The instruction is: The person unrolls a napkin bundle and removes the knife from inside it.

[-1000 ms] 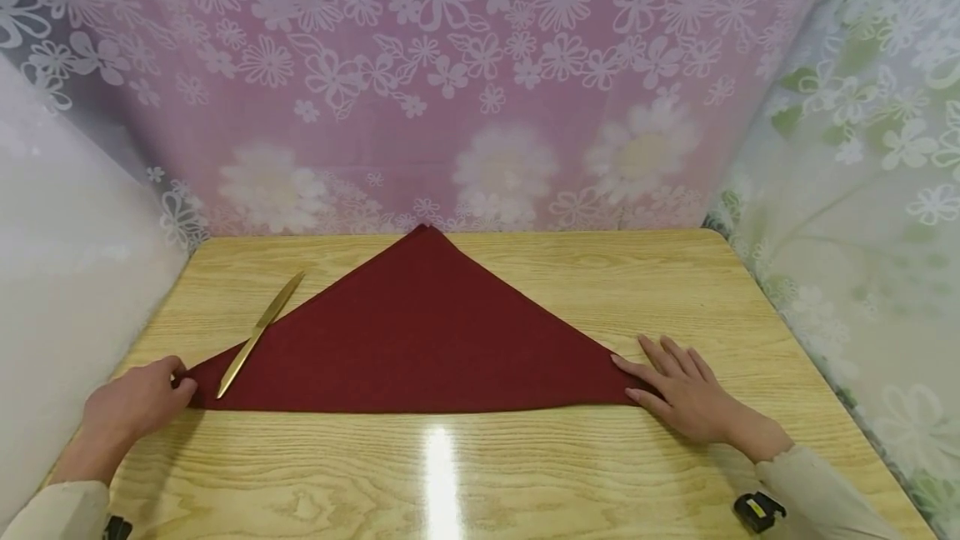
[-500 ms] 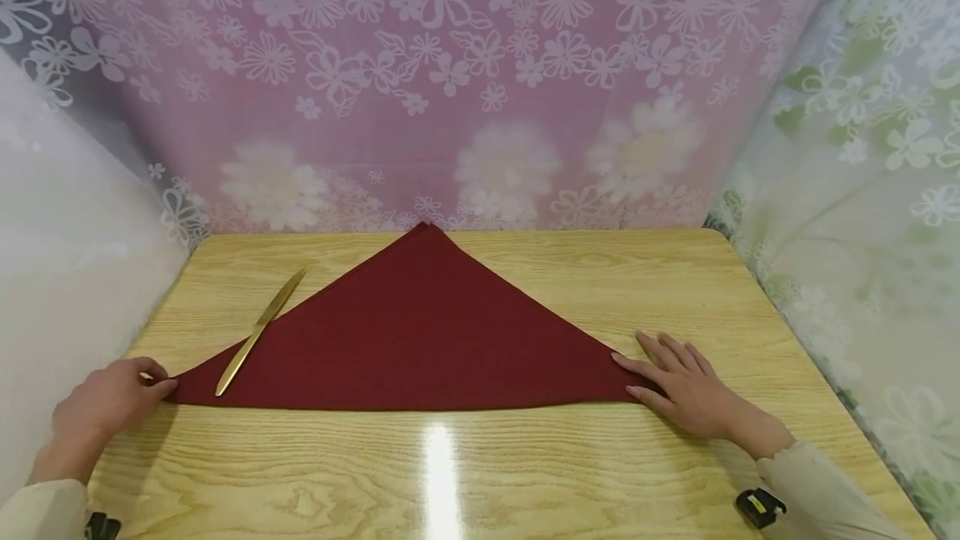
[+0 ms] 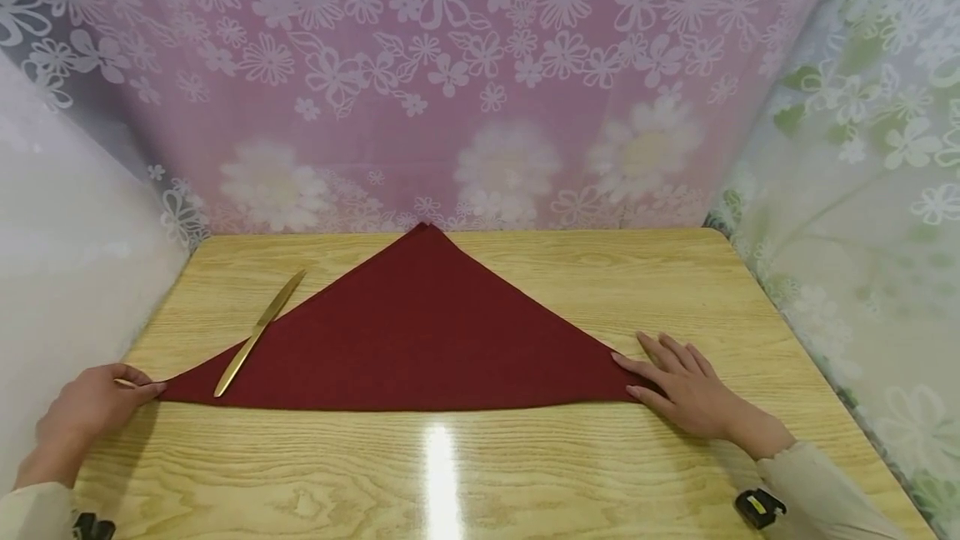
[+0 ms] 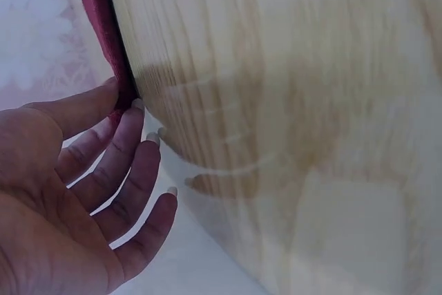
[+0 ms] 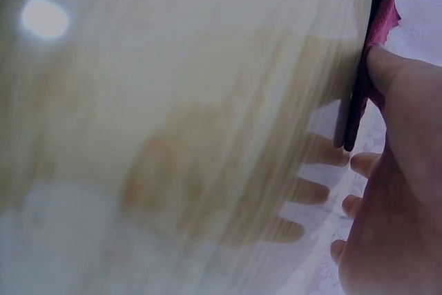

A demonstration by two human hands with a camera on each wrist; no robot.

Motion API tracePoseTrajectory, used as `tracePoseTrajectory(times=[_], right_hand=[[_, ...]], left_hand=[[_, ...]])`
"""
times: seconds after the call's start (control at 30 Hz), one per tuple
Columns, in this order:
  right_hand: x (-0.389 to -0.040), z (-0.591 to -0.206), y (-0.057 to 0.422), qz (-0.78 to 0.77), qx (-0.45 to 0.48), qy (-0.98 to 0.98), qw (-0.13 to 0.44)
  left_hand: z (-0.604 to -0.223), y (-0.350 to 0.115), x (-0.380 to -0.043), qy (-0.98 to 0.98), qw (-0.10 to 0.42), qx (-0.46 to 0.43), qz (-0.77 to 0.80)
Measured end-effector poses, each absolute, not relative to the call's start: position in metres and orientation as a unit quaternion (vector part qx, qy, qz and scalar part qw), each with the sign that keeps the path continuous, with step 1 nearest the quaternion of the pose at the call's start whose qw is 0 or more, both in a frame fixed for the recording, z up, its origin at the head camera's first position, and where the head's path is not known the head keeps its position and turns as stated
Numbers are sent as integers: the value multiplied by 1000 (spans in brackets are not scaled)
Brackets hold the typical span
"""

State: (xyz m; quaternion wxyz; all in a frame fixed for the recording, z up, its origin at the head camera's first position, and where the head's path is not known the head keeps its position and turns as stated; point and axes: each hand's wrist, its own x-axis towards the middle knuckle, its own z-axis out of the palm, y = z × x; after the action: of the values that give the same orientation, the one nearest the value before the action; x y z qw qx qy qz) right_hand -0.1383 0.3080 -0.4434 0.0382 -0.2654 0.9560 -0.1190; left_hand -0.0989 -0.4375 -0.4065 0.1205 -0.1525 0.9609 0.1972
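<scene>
A dark red cloth napkin [image 3: 420, 340], folded into a triangle, lies flat on the table with its peak at the far edge. My left hand [image 3: 93, 407] pinches its left corner between thumb and fingertips; the left wrist view shows the red corner [image 4: 103, 25] between them. At the right corner, my right hand [image 3: 690, 390] rests with fingers spread, thumb on the cloth; in the right wrist view the thumb touches the red edge [image 5: 383, 18]. A gold table knife [image 3: 242, 363] lies slantwise across the napkin's left slope, its blade tip past the edge on the wood.
The wood-grain table [image 3: 525, 473] reaches back to a pink flowered curtain [image 3: 420, 148]. A pale sheet [image 3: 67, 257] hangs at the left and a green-and-white flowered one [image 3: 862, 232] at the right. Black wrist devices [image 3: 759, 508] sit by both sleeves.
My left hand has moved left, drawing the napkin's left corner outward so that side is longer and narrower. The knife has barely shifted. My right hand keeps its place.
</scene>
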Motion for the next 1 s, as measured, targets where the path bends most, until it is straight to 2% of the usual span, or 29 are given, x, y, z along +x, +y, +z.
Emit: tracePoseTrajectory(times=[0.23,0.6,0.87,1.0], right_hand=[[-138,-442,308,-112,-255,959,46],[-138,-439,306,-105,-258,960,31],[-139,-440,306,-113,-255,959,51],[-139,-440,306,-112,-253,960,52]], left_hand=[[-399,-428,-105,962,124,-173,169],[-399,-421,-106,980,94,-131,117],[-403,-422,-98,985,56,-117,111],[-404,-422,-100,981,89,-127,118]])
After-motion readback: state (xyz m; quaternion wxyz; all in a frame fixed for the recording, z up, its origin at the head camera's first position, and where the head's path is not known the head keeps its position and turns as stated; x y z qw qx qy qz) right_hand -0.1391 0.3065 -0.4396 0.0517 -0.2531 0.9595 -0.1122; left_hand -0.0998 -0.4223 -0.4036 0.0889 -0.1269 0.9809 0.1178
